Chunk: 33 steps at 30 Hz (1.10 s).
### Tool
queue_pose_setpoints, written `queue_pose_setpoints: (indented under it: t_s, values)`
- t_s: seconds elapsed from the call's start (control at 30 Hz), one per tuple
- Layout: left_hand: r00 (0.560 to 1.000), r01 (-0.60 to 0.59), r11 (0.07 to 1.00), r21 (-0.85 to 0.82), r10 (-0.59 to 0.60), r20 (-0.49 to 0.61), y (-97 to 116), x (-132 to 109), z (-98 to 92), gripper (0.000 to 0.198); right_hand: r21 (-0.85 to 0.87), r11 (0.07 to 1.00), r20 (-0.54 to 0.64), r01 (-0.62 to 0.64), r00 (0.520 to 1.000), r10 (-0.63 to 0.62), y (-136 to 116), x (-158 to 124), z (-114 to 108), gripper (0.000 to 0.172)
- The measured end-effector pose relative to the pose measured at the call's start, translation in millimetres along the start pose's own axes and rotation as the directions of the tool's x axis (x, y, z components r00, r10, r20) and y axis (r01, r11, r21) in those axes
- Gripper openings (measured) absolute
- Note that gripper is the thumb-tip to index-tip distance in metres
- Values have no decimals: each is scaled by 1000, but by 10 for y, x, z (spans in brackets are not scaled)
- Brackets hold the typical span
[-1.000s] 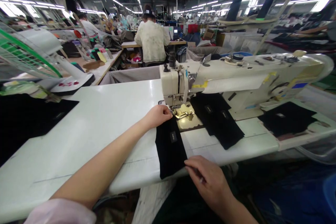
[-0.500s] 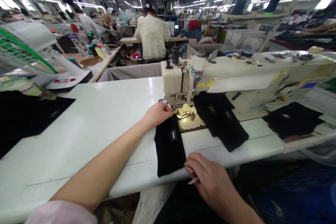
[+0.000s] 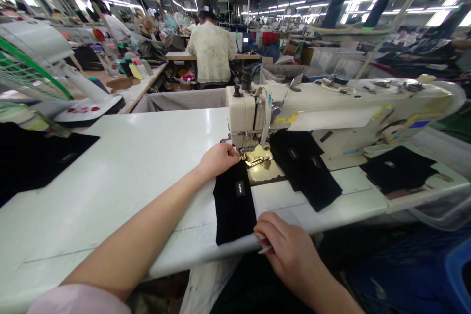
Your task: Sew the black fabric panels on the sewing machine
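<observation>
A black fabric piece (image 3: pixel 235 216) with a small woven label (image 3: pixel 240 189) lies on the sewing machine table, its near end at the front edge. My left hand (image 3: pixel 221 159) is closed in a pinch at its far end, right beside the presser foot (image 3: pixel 243 155). Low at the right, my right hand (image 3: pixel 285 240) is closed, fingertips at the fabric's near right edge. A slim pale pointed tool (image 3: pixel 264 250) sticks out from under its fingers; most of it is hidden. The sewing machine (image 3: pixel 241 113) stands over the far end of the fabric.
Black labelled pieces (image 3: pixel 312 181) lie right of the needle plate, with another black piece (image 3: pixel 397 169) farther right. More black fabric (image 3: pixel 33 162) and a fan (image 3: pixel 40 54) are at left. Ahead, a person (image 3: pixel 211 51) sits facing away. A blue container (image 3: pixel 412 274) is lower right.
The whole view has shifted slightly, with the machine and table a little farther left. Both hands keep their places on the fabric.
</observation>
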<state>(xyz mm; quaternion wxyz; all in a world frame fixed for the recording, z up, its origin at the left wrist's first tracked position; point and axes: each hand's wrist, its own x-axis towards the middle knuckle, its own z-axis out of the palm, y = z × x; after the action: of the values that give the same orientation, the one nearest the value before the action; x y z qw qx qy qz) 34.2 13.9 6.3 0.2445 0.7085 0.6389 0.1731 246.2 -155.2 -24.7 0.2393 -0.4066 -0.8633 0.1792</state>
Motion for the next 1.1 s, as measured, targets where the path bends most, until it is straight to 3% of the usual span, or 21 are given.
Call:
queue_pose_setpoints:
  t_s: [0.9,1.0,1.07,1.1]
  values:
    - [998,18,993,119,-11,-59,-10,21,-1,19,-80,996,61,-37,997,42,-28,61,-30,28]
    - [983,-53,969,240,93,-160,64,-190,-48,19,-89,995,52,-34,998,39,-35,62,-42,31]
    - [939,-157,912,380,256,-228,140,-493,-45,24,-102,994,44,-36,998,40,-35,48,-53,31]
    - [914,-242,879,411,348,-206,173,-682,-21,21,-110,993,42,-36,998,41,-33,36,-58,30]
